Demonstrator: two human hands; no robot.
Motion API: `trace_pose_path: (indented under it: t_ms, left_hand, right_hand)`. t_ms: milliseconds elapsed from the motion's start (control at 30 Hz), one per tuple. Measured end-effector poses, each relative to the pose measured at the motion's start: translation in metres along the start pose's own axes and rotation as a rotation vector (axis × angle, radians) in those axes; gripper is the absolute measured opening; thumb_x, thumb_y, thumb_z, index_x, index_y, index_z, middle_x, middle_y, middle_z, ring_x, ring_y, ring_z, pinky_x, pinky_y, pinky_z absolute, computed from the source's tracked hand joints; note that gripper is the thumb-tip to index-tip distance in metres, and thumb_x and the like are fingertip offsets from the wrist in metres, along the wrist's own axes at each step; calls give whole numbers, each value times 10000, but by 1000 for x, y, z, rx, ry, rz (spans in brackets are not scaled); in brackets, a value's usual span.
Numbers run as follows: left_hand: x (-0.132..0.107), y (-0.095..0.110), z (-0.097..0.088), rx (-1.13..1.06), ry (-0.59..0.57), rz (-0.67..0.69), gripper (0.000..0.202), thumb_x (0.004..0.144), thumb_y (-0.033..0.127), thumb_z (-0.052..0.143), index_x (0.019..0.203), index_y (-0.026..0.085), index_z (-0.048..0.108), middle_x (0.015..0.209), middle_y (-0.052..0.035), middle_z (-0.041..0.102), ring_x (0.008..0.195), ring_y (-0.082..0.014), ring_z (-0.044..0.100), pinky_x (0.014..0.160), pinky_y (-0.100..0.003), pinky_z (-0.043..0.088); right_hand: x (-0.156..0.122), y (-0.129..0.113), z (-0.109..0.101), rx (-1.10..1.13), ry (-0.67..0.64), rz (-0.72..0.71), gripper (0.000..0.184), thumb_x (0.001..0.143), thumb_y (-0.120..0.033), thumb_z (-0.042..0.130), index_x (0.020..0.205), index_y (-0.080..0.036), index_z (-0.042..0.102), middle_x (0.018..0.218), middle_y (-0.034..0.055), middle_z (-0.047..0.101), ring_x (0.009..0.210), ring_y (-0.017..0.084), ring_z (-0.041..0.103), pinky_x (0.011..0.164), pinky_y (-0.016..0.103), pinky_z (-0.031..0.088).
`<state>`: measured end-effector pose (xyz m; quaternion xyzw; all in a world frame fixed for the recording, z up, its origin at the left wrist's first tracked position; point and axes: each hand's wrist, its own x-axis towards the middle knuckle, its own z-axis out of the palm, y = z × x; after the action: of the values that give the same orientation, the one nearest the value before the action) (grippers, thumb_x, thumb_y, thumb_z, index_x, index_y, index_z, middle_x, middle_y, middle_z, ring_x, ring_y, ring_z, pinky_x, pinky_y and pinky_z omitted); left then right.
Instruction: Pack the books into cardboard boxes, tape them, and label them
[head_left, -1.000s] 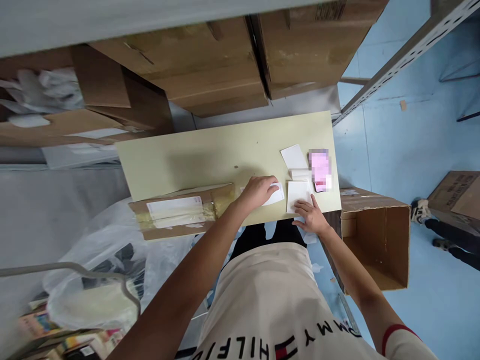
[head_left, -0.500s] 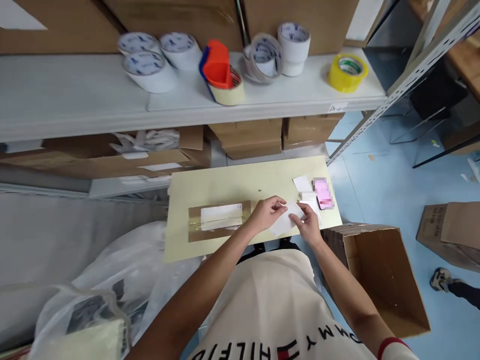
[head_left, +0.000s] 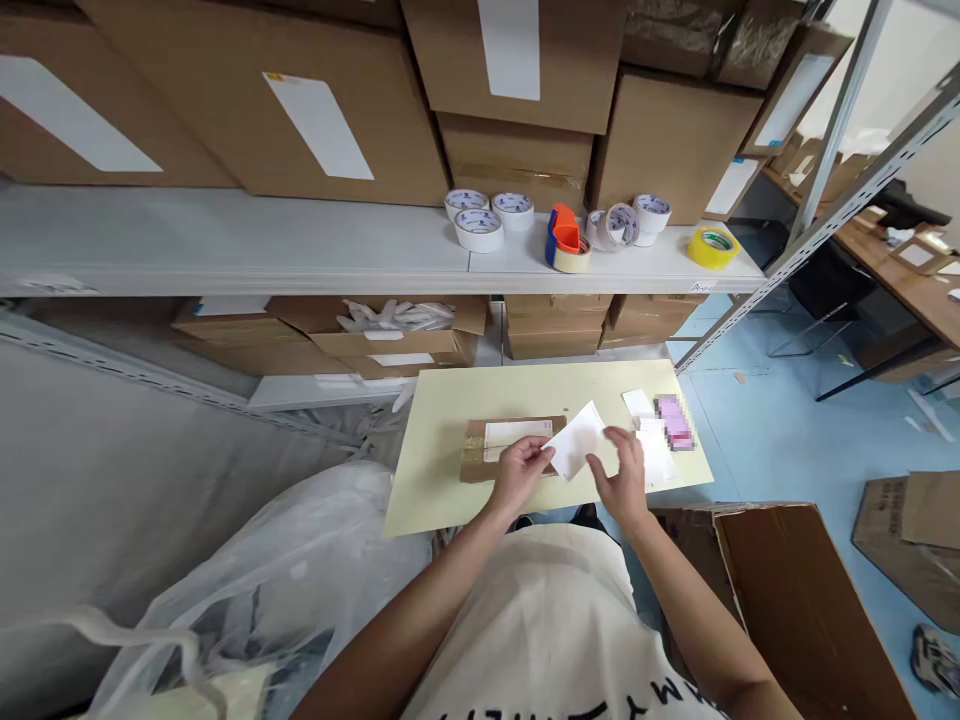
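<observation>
My left hand (head_left: 521, 472) pinches a small white sheet of paper (head_left: 576, 440) by its left corner, above the pale yellow table (head_left: 439, 400). On the other side of the sheet is my right hand (head_left: 622, 472), thumb and fingers apart. Whether its fingertips touch the paper's edge is hard to see. A flat taped cardboard box (head_left: 475, 468) with a white label lies on the table just behind my left hand. Beyond my right hand are more white papers (head_left: 656, 455) and a blurred pink item (head_left: 675, 422).
Behind the table stands a shelf (head_left: 337, 235) with white tape rolls (head_left: 480, 232), an orange-and-blue tape dispenser (head_left: 564, 240), a yellow tape roll (head_left: 712, 248) and large cartons (head_left: 337, 110). An open carton (head_left: 810, 610) sits at right; clear plastic wrapping (head_left: 300, 560) lies at left.
My right hand has loosened from the paper and opened, while my left hand now holds its left corner. The sheet has turned and shifted left over the table; the view has tilted up.
</observation>
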<state>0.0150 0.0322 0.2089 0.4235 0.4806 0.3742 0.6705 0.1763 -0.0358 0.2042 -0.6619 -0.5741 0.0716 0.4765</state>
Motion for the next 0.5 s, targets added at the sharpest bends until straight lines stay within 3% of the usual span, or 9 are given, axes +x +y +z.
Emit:
trace_pose_path:
  t_ms: [67,133,333,500]
  left_hand:
    - [-7,1,-2,-60,-14,17,406,588,473,829,815,173,674,742,-31,724,708,-186,676,715,-319,539]
    - [-15,4,-3,-141,-39,19,398,601,456,837,833,172,683,748,-23,718,725,-168,665,740,-306,530]
    - [-38,17,-11,-439,-198,-86,382,609,446,863,799,177,671,776,-7,700,752,-141,663,854,-327,529]
    - [-43,20,-13,-454,-243,-90,381,589,429,888,749,174,655,729,12,682,721,-121,650,856,-312,529]
  right_hand:
    - [-3,-21,6,-28,-119,-157,224,912,-339,603,1110,-236,625,1115,120,699,1064,261,648,926,445,520]
    - [-4,-36,11,-68,-170,-223,171,924,-307,591,1072,-242,648,1100,102,717,1014,242,670,901,420,521]
    - [-11,-51,15,-129,-113,-214,128,941,-263,566,1011,-239,671,1038,85,757,954,225,699,880,407,507]
    - [-16,-56,10,-137,-100,-227,117,950,-281,570,973,-237,676,1024,82,771,971,225,714,897,411,490]
